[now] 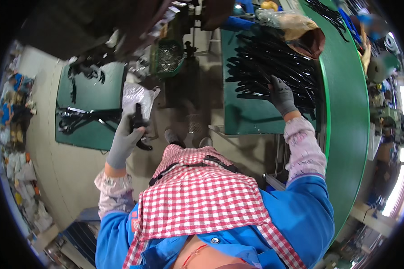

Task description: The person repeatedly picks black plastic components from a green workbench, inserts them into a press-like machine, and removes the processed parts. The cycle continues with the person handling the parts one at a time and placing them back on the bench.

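My left hand [124, 142], in a grey glove, is closed round a dark black piece [138, 117] whose top sticks up past the fingers; its exact kind is unclear. My right hand [283, 97], also gloved in grey, reaches to the near side of a heap of long, glossy black strips [274, 62]. Its fingers are curled on the end of one strip, partly hidden by the glove. The heap lies on a green-topped table [249, 117] at the right. More black parts [87, 117], long and angled, rest on a smaller green table [87, 140] at the left.
Between the tables stand dark machinery [191, 67] and a green basket [173, 71] of small shiny pieces. A clear plastic bag [139, 96] hangs beside the left table. A brown sack [303, 33] lies behind the strips. A long green counter [348, 112] curves along the right.
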Demonstrator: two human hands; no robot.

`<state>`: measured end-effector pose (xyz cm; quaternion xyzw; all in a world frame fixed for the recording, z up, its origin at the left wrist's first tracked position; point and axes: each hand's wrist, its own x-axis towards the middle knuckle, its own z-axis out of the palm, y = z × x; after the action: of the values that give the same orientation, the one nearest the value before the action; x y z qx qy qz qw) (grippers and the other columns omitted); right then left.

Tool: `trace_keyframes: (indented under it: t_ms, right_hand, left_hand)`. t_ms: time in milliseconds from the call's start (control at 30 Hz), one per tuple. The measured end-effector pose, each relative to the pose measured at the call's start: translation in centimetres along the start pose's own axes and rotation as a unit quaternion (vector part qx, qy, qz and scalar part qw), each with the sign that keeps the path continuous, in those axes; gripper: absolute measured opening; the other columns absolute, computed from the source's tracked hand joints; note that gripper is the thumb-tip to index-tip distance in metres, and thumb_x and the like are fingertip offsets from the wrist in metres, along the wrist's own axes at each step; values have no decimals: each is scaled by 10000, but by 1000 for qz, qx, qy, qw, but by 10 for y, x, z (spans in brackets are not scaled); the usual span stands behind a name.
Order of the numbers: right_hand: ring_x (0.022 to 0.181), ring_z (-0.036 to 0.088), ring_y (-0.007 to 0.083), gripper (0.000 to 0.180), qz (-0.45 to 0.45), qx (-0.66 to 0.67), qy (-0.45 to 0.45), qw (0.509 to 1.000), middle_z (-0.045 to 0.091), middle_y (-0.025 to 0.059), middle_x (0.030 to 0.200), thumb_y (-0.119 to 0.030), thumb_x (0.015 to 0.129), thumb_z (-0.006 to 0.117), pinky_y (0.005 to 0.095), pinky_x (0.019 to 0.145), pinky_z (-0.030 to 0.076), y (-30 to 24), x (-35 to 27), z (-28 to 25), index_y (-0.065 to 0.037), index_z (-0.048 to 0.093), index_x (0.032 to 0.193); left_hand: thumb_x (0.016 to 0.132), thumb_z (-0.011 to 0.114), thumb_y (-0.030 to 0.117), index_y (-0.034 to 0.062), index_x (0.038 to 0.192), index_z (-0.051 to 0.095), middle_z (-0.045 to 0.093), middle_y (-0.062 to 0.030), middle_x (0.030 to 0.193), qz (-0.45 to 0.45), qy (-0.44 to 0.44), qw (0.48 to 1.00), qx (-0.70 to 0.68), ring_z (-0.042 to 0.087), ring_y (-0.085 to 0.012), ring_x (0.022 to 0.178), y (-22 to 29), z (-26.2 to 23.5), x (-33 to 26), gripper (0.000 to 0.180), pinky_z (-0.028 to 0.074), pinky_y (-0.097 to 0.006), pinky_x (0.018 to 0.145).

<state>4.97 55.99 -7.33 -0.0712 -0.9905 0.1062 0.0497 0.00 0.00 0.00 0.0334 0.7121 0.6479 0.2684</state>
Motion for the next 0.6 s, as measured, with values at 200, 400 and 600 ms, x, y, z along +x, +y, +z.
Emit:
trace_keyframes:
  t_ms: [200, 400, 600]
  right_hand:
    - [774, 660, 311, 358, -284, 112, -34, 952, 638, 102, 966, -215, 898, 665, 395, 651, 523, -207, 2, -115, -147, 584, 1241]
    - [729, 651, 270, 312, -335, 88, -35, 938, 622, 68, 856, -302, 940, 630, 373, 594, 505, -284, 18, -125, -178, 607, 1225]
    - [648, 646, 246, 287, -356, -9, -37, 934, 646, 49, 770, -342, 939, 639, 356, 560, 502, -334, 38, -121, -161, 657, 1160]
  left_hand:
    - [735, 810, 77, 33, 1230, 592, 662, -179, 1045, 280, -39, 866, 413, 649, -360, 891, 84, -4, 10, 544, 517, -370, 790]
    - [759, 796, 179, 84, 1206, 605, 662, -142, 985, 323, -64, 813, 481, 652, -353, 892, 110, -42, 9, 494, 524, -414, 751]
    - [831, 737, 319, 81, 1220, 572, 651, -110, 928, 357, -75, 737, 569, 659, -304, 871, 102, -77, 26, 485, 521, -407, 714]
